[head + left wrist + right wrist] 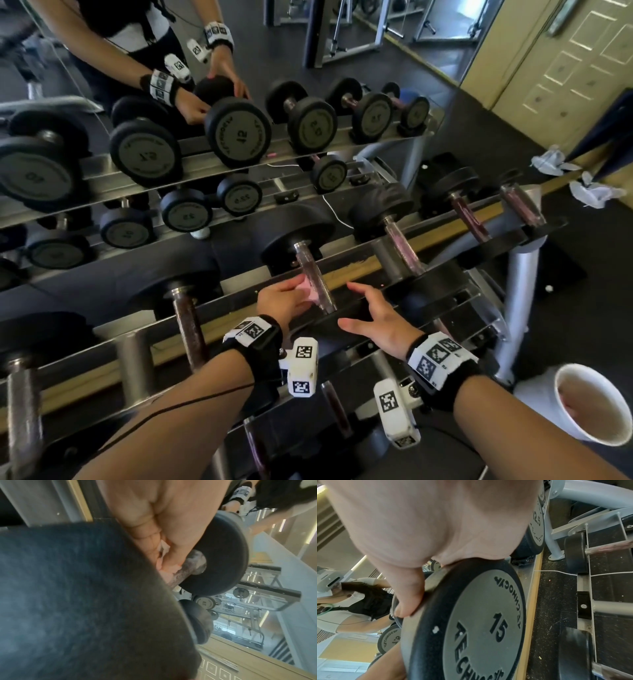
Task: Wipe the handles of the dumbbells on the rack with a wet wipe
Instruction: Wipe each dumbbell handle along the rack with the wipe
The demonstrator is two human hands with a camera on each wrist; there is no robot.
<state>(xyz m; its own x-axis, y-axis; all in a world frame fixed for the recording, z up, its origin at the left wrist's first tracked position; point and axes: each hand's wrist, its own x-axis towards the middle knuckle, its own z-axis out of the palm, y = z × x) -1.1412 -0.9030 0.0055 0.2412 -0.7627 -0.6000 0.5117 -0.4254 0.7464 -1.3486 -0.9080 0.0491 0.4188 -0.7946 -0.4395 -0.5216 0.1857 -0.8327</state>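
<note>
On the top tier of the rack lies a black dumbbell with a worn metal handle [313,270]. My left hand [284,301] pinches a pink wet wipe [306,289] against the left side of that handle. In the left wrist view the wipe [164,547] shows between the curled fingers [142,524], just before the handle [181,573] meets the far head [223,561]. My right hand [373,318] rests spread on the near head [325,330], which is marked 15 [479,622]. The thumb [409,597] lies along its rim.
More dumbbells sit on both sides, with handles at left [190,329] and right [404,246]. A mirror [239,41] behind the rack repeats everything. A white paper cup [561,394] stands at lower right by the grey rack post [520,308]. Crumpled white tissues [596,193] lie on the floor.
</note>
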